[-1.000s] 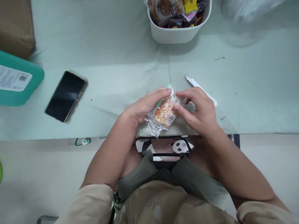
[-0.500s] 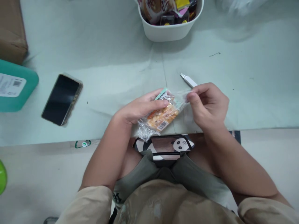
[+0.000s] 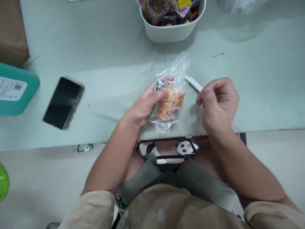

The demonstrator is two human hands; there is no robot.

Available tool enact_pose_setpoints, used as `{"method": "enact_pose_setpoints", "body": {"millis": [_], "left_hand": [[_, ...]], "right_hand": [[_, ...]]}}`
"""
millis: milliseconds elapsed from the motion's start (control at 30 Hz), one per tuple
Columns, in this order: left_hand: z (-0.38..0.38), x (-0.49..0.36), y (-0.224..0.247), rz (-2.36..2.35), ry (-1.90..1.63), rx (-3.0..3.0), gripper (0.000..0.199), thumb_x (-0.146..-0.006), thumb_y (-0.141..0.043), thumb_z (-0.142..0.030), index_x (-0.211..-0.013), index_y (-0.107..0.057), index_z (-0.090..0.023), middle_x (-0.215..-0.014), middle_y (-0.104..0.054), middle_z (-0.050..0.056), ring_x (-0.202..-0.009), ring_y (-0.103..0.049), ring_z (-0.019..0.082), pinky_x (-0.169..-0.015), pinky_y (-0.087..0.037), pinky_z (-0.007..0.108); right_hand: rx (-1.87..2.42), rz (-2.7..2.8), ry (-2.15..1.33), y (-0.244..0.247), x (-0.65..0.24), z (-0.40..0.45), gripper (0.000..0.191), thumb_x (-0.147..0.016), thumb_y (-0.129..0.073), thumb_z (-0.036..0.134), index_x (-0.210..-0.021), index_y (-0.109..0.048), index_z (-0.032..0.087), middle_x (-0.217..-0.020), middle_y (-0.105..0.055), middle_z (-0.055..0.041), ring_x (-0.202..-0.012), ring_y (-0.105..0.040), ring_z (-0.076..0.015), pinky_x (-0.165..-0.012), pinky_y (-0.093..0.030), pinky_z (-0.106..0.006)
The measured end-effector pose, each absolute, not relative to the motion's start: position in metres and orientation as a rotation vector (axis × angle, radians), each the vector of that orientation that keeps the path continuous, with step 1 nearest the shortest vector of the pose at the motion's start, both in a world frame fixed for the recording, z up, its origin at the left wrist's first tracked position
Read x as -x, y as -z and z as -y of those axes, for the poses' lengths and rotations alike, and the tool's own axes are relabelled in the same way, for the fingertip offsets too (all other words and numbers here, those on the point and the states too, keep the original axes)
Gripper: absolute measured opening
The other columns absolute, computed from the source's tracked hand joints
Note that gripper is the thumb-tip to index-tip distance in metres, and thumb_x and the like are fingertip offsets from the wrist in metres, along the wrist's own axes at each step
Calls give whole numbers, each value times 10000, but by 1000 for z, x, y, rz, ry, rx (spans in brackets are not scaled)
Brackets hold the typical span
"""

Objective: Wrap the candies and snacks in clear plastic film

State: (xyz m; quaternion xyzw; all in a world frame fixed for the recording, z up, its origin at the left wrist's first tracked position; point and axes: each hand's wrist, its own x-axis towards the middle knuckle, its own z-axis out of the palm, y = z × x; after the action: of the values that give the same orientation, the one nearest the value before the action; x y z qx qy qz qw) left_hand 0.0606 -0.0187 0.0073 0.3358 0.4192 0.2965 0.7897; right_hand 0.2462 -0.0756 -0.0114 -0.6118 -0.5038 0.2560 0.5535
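My left hand (image 3: 144,106) is closed around a small snack pack (image 3: 170,101) with orange and green printing and a barcode, thumb on its front face. Loose clear plastic wrap (image 3: 178,68) stands up from the pack's far end, and more crumpled film hangs at its near end. To the right, apart from the pack, my right hand (image 3: 220,105) is held with curled fingers, thumb against the forefinger. Whatever may be between those fingertips is hidden. Beside them lies a slim white cutter (image 3: 194,84), its rear end partly hidden by the hand.
A white tub (image 3: 172,33) of wrapped snacks stands at the back. On the left are a phone (image 3: 63,103), a teal container (image 3: 26,87) and a cardboard box (image 3: 11,31). A clear plastic item (image 3: 240,19) sits back right. A panda-print pouch (image 3: 168,149) rests on my lap.
My right hand has let go of the plastic wrap and moved slightly right. My left hand has tilted the snack pack more upright, and the film now sticks up away from me.
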Motion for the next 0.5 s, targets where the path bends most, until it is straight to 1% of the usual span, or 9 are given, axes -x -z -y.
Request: {"method": "enact_pose_setpoints", "body": {"millis": [100,200,267,367,500], "left_hand": [[22,-70,-5,-911,-734,-721,411,-900,-694,-468,-1265,-598,-303,-1071,-703,17,-1147,-725,261,-935,-596,400],[27,-75,-1,-900,-787,-737,428,-886,-723,-464,-1262,-576,-322,-1094,-687,8,-1210,-695,255,-973,-573,399],[29,-75,2,-896,-804,-748,450,-862,-754,-465,-1251,-574,-331,-1115,-681,5,-1235,-679,249,-987,-564,391],[29,-74,4,-889,-808,-756,452,-848,-767,-464,-1236,-579,-328,-1125,-677,4,-1233,-673,238,-986,-560,374],[27,-73,4,-857,-814,-753,466,-819,-786,-464,-1215,-584,-325,-1087,-680,-12,-1125,-704,208,-953,-570,338]], "right_hand": [[1504,1389,-645,4,-234,81,337,-936,-642,513,-804,-545,219,-688,-554,20,-589,-498,-108,-548,-431,-269],[1589,1478,-612,1,-223,83,248,-836,-738,379,-793,-559,214,-707,-589,21,-631,-519,-116,-600,-451,-277],[1599,1498,-599,1,-220,82,196,-818,-724,298,-770,-555,211,-706,-592,19,-643,-524,-117,-613,-452,-274],[1499,1530,-679,0,-222,81,200,-875,-674,275,-734,-552,202,-687,-583,17,-619,-515,-105,-597,-436,-259],[1416,1505,-799,-1,-228,81,269,-930,-655,332,-721,-555,196,-659,-571,23,-571,-488,-89,-531,-393,-238]]}}
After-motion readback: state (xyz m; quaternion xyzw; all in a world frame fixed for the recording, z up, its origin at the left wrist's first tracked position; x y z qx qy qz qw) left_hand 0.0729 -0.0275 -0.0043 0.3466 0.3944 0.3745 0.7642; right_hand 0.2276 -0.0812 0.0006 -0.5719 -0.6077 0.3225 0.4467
